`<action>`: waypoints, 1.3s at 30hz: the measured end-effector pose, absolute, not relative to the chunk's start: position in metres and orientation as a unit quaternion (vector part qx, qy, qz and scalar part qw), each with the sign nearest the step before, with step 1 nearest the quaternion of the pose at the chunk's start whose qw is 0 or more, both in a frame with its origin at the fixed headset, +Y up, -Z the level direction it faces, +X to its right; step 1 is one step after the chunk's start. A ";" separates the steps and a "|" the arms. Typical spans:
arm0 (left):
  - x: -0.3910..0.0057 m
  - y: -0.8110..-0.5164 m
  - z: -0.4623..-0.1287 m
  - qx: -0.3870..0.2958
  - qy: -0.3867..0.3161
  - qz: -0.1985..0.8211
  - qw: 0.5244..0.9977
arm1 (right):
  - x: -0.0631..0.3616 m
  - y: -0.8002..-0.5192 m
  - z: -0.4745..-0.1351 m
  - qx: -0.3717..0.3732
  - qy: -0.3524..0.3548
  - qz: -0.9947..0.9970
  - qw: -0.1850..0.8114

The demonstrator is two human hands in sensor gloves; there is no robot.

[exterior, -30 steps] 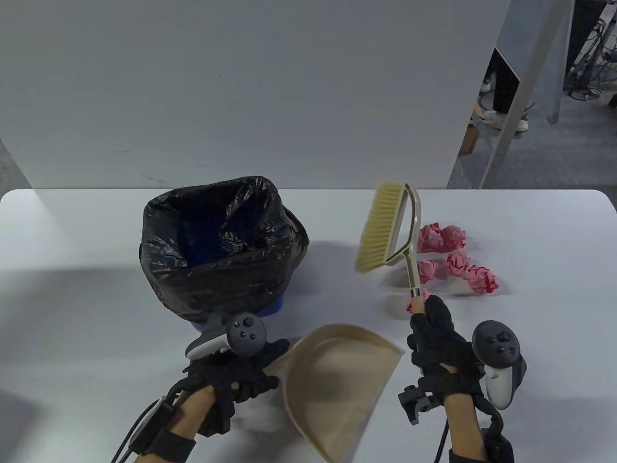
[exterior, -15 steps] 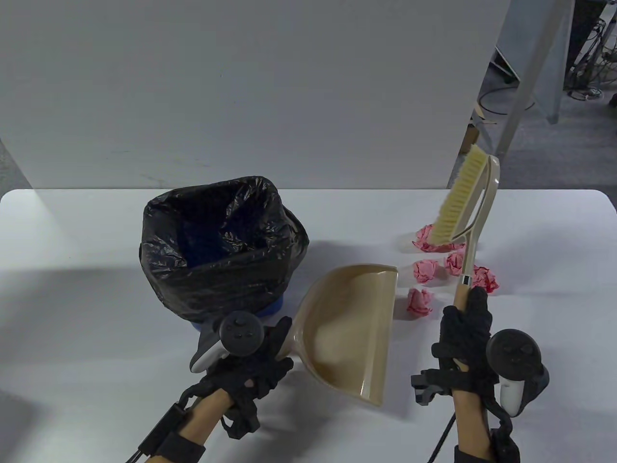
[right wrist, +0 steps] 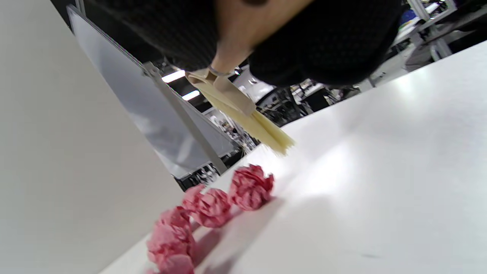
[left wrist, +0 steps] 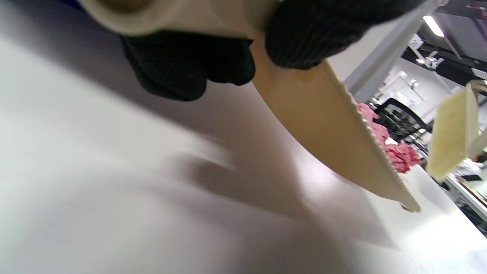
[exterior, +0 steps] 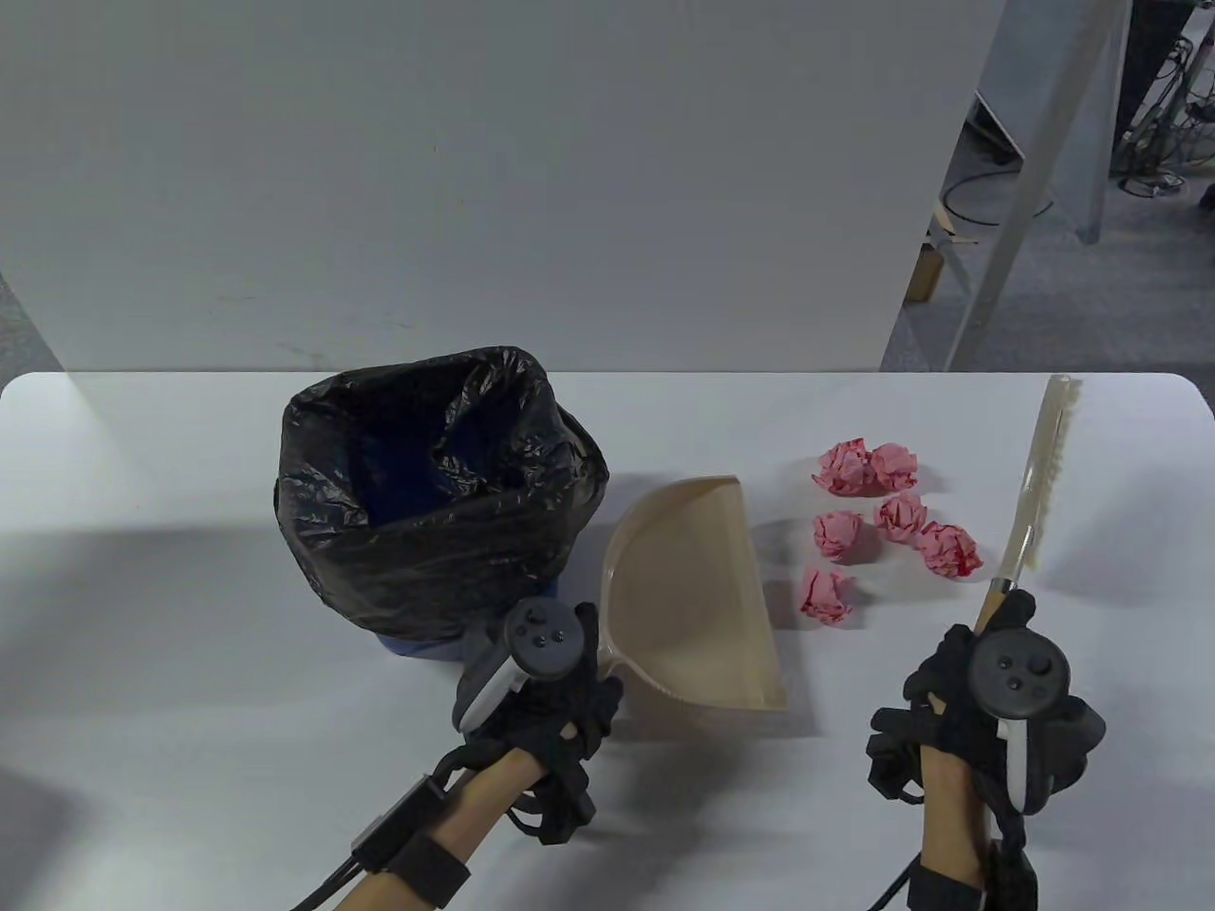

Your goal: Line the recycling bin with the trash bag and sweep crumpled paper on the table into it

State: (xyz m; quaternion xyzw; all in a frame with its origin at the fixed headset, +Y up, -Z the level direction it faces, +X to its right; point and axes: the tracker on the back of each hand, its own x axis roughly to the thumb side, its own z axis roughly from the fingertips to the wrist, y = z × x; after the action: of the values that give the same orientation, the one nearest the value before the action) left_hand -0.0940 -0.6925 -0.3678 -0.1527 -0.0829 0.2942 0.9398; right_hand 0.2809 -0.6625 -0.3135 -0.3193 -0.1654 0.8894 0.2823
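A blue bin lined with a black trash bag (exterior: 439, 484) stands left of centre. My left hand (exterior: 555, 707) grips the handle of a beige dustpan (exterior: 691, 596), its mouth facing right toward several pink crumpled paper balls (exterior: 878, 520). The dustpan's toothed edge (left wrist: 365, 129) shows in the left wrist view, with the paper balls (left wrist: 395, 156) beyond it. My right hand (exterior: 987, 678) grips the wooden handle of a beige brush (exterior: 1037, 484), seen edge-on to the right of the balls. In the right wrist view the bristles (right wrist: 266, 133) hang just above the table behind the paper balls (right wrist: 213, 205).
A white table (exterior: 190, 607) carries everything; a white board wall (exterior: 475, 171) rises along its far edge. Behind the right corner a metal frame leg (exterior: 1006, 218) and floor cables show.
The brush swung from left of the paper balls, over them, to their right side and turned edge-on. The dustpan moved up and right, its mouth now near the balls.
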 end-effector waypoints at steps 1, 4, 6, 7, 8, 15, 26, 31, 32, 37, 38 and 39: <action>-0.088 -0.693 -0.370 -0.162 -0.070 0.294 0.939 | 0.281 -0.664 -0.314 -0.324 -0.153 0.890 0.283; -0.071 -0.695 -0.375 -0.188 -0.066 0.281 0.939 | 0.279 -0.667 -0.315 -0.327 -0.121 0.891 0.291; -0.060 -0.699 -0.381 -0.210 -0.069 0.281 0.934 | 0.277 -0.668 -0.315 -0.322 -0.113 0.892 0.297; -0.057 -0.701 -0.383 -0.218 -0.067 0.286 0.931 | 0.275 -0.667 -0.316 -0.320 -0.108 0.896 0.290; -0.052 -0.703 -0.386 -0.223 -0.062 0.294 0.927 | 0.274 -0.667 -0.315 -0.317 -0.104 0.900 0.282; -0.038 -0.721 -0.396 -0.239 -0.059 0.301 0.921 | 0.255 -0.658 -0.316 -0.288 -0.062 0.932 0.209; -0.042 -0.724 -0.397 -0.215 -0.046 0.295 0.930 | 0.218 -0.647 -0.308 -0.223 -0.014 0.958 0.177; -0.042 -0.724 -0.398 -0.215 -0.040 0.299 0.929 | 0.203 -0.643 -0.302 -0.198 -0.012 0.964 0.175; -0.042 -0.724 -0.398 -0.215 -0.040 0.298 0.929 | 0.200 -0.643 -0.302 -0.192 -0.010 0.966 0.175; -0.043 -0.723 -0.399 -0.217 -0.038 0.298 0.929 | 0.188 -0.641 -0.299 -0.166 0.000 0.972 0.169; -0.043 -0.723 -0.399 -0.217 -0.037 0.299 0.928 | 0.185 -0.640 -0.298 -0.160 0.003 0.973 0.169; -0.043 -0.723 -0.399 -0.218 -0.037 0.298 0.929 | 0.183 -0.640 -0.297 -0.154 0.004 0.973 0.169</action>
State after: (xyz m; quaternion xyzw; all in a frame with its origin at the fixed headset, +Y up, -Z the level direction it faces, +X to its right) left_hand -0.0429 -0.7228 -0.3991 -0.2176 -0.0372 0.2981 0.9287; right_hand 0.1825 -0.6402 -0.2970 -0.1544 0.0043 0.9734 0.1693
